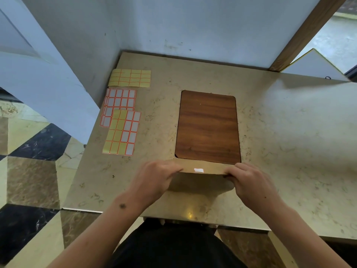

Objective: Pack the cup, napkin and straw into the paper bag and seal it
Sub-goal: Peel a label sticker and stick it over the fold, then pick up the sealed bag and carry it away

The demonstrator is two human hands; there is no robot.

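Brown paper bag (201, 182) at the worktop's (289, 132) near edge, folded top stickered, contents hidden, left hand (156, 176) and right hand (249, 182) pinching its corners

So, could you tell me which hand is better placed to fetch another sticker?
Left hand: the sticker sheets lie on its side of the bag; the right hand would have to cross over.
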